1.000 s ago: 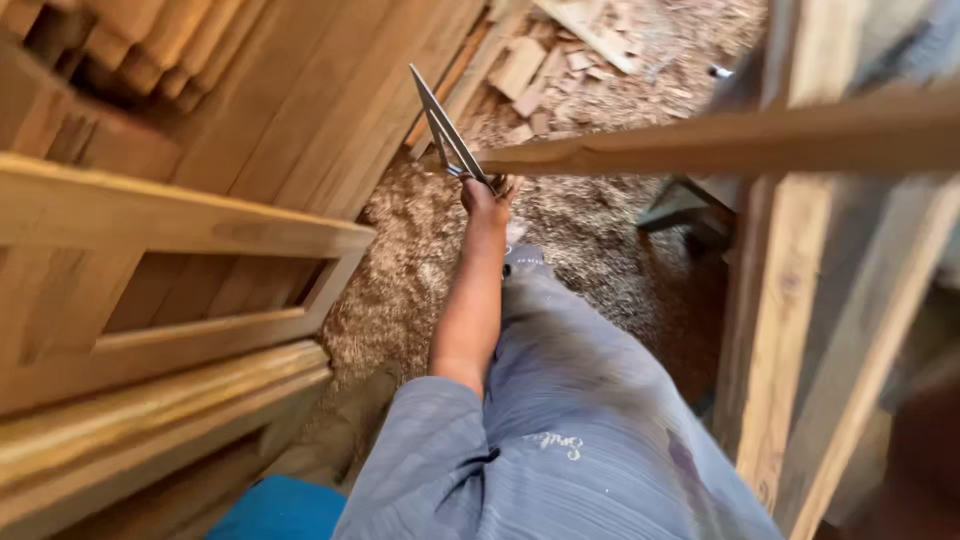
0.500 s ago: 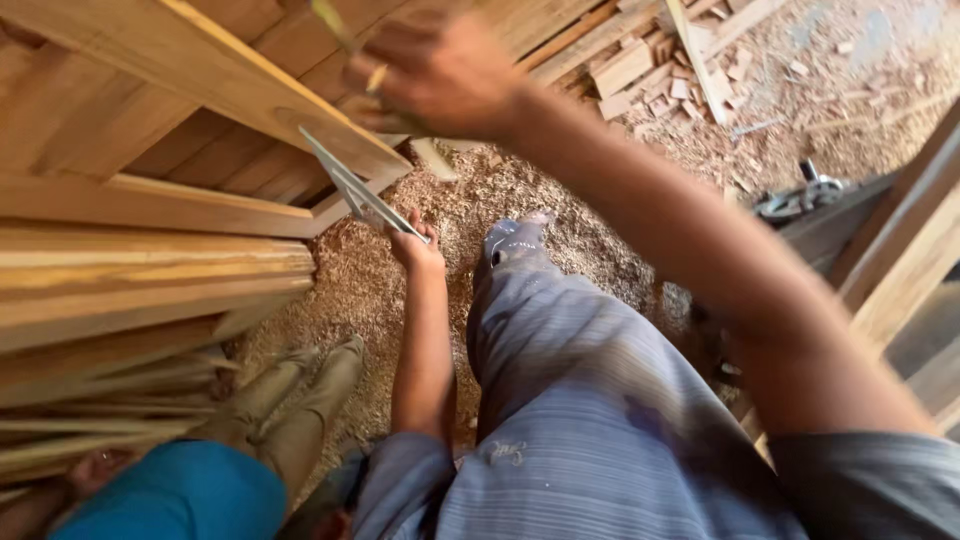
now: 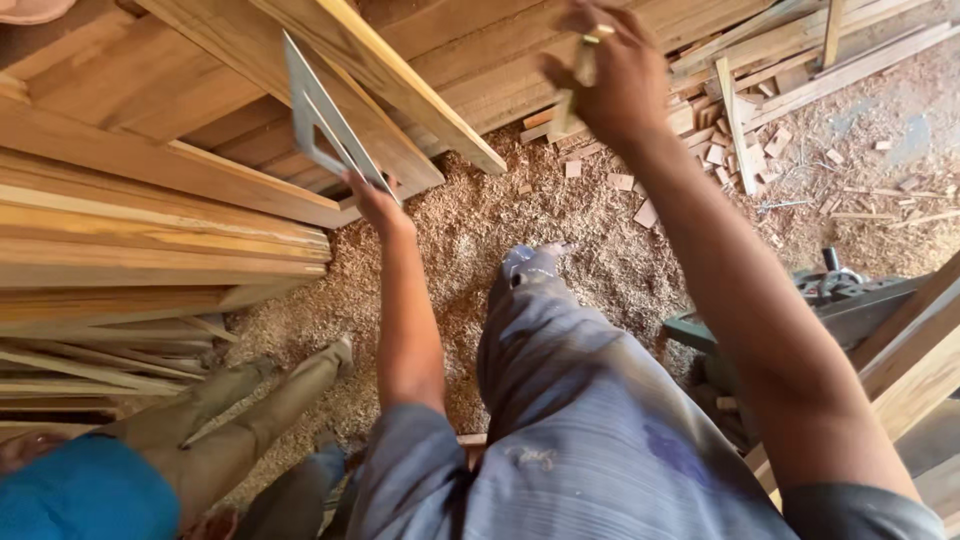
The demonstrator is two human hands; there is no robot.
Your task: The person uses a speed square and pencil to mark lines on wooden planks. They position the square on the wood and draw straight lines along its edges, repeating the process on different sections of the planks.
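My left hand grips the corner of a metal triangular set square, held up against a long slanted wooden board. My right hand is raised farther right and pinches a small yellowish pencil-like stick between the fingers. Both arms reach forward over my grey-trousered leg. My shoe rests on sawdust.
Stacked wooden frames and planks fill the left side. Sawdust and small offcuts cover the floor. A green machine stands at right beside timber posts. Another person in blue top and khaki trousers crouches at bottom left.
My left hand lifted the set square up and left against the board. My right hand moved rightward, away from the board's edge. The view tilted slightly.
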